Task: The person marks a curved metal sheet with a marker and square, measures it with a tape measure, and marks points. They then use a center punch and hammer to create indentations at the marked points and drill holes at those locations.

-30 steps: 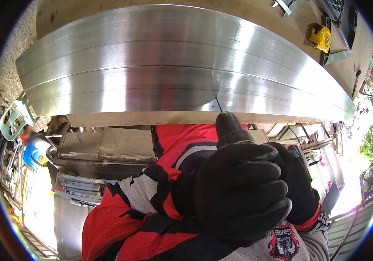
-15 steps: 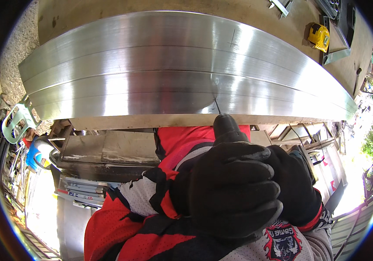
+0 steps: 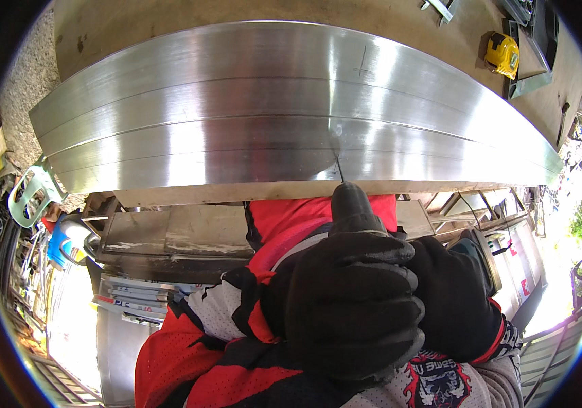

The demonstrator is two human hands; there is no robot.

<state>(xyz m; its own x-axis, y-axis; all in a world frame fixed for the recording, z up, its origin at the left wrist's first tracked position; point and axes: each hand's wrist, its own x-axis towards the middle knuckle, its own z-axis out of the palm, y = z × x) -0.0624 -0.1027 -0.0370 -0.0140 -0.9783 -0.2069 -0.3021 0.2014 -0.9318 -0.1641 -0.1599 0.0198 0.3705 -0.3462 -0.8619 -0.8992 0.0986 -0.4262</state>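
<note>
A long, shiny aluminium profile (image 3: 236, 102) with lengthwise grooves lies across the workbench in front of me. Its near edge meets a thin drill bit (image 3: 340, 170), whose tip rests on the metal by a small dark mark. The bit sticks out of the black chuck of a power drill (image 3: 352, 207); gloves hide most of its body. My left hand (image 3: 352, 306), in a black glove, wraps over the back of the drill, fingers curled to the right. Behind it, my gloved right hand (image 3: 447, 292) is closed at the drill, its fingers largely hidden.
A yellow tape measure (image 3: 503, 54) sits at the far right of the workbench (image 3: 168, 17), beside dark metal sections (image 3: 532, 61). Left of the bench stands a pale green plastic chair (image 3: 32, 194). Wooden boards (image 3: 175, 231) and stacked metal lengths (image 3: 138, 296) lie below.
The view has shifted slightly. Both hands and the rear of the drill have moved a little left, while the bit's tip stays at the same spot on the aluminium.
</note>
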